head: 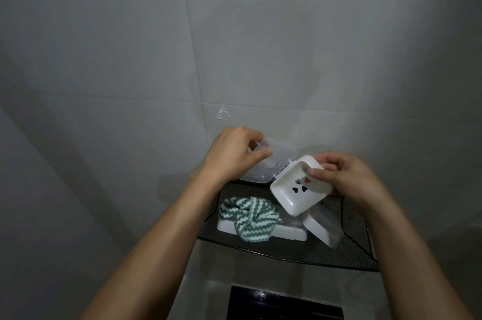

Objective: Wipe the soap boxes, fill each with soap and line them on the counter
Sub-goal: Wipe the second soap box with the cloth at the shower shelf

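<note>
Both hands are raised in front of a grey tiled wall [130,45], above a black mesh shelf [347,246]. The left hand [232,155] has its fingers and thumb curled round the translucent clear plastic lid [276,163] of a soap box, gripping it near its far left corner; the lid is swung open and tilts up toward the wall. The right hand [339,176] pinches the white rectangular plastic soap tray [294,189], thumb pressed inside its rim and fingers curled behind its far edge. The tray tilts with its hollow toward the camera and shows a cluster of small heart-shaped drain holes in its floor. Lid and tray meet at the lid's right edge, where a hinge seems to join them, and the tray looks to hold no soap.

On the mesh shelf below lies a green-and-white zigzag-striped cloth [247,218], bunched up and draped over a flat white rectangular soap box [289,233] that rests lengthwise along the shelf's front. To the right of it a second white soap box with a clear lid [323,228] lies at an angle, partly under the held tray from this view; whether the two boxes touch cannot be told. Beneath the shelf, at the bottom edge of the view, sits a glossy black rectangular panel [281,306] set in a pale surround.
</note>
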Tool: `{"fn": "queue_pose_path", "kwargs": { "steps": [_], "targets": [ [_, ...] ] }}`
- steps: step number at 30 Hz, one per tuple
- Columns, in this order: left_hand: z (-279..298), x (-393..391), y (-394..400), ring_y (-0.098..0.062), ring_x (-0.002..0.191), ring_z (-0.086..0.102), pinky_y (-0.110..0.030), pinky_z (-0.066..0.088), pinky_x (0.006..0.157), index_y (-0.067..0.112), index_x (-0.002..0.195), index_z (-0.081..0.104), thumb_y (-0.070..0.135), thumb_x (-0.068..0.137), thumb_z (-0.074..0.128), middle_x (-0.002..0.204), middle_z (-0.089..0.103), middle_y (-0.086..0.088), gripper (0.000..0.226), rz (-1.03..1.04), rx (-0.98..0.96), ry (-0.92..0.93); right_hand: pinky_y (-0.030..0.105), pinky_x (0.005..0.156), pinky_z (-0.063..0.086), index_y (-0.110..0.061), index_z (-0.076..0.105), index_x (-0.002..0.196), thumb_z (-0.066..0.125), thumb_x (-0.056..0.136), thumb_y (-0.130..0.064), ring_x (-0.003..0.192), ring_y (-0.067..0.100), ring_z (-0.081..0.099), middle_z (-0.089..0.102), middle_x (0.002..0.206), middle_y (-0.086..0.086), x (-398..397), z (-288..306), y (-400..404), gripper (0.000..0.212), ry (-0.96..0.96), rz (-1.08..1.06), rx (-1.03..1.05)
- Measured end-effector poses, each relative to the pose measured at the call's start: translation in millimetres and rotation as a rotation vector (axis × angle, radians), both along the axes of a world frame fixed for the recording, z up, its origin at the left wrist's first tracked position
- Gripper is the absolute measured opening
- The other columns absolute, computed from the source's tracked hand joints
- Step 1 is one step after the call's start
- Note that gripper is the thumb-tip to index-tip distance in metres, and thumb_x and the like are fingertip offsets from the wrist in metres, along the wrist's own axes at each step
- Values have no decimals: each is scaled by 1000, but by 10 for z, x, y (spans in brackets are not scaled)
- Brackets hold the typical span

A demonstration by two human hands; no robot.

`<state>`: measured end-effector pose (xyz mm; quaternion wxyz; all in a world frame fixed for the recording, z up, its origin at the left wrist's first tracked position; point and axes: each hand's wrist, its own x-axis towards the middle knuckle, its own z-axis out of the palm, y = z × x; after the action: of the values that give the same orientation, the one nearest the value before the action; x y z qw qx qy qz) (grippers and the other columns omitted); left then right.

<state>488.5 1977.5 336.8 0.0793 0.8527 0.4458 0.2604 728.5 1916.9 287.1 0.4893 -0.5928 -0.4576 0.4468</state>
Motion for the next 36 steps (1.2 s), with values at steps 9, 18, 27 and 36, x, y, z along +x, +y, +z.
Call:
{"fn": "queue_pose_path", "kwargs": {
  "steps": [9,18,27,36],
  "targets": [
    [-288,-213,-88,-16,42,57,-22,48,42,1,87,67,9,92,65,77,74,-13,10,150,-717,-792,43,85,59,-15,67,117,82,59,-33,98,27,73,75,110,10,164,-173,-209,62,272,-81,-35],
    [-632,-95,-345,-29,73,74,-34,62,64,3,109,60,6,92,62,106,72,-25,18,-47,-1285,-1295,39,85,61,0,65,121,65,84,-25,109,33,70,70,118,23,-221,-290,-243,45,660,98,-150],
    [-782,9,-456,-28,79,74,-33,63,70,2,103,65,7,77,74,93,74,-18,28,-51,-1253,-1202,44,84,61,1,72,111,55,94,-19,109,31,70,68,123,23,-264,-269,-90,31,809,116,-137],
    [-892,-104,-227,-21,116,54,-39,45,99,33,125,62,41,71,83,123,62,4,58,84,-382,300,43,75,62,5,64,117,59,88,-14,108,35,70,68,119,27,-46,-315,-176,36,816,34,-106]
  ]
}}
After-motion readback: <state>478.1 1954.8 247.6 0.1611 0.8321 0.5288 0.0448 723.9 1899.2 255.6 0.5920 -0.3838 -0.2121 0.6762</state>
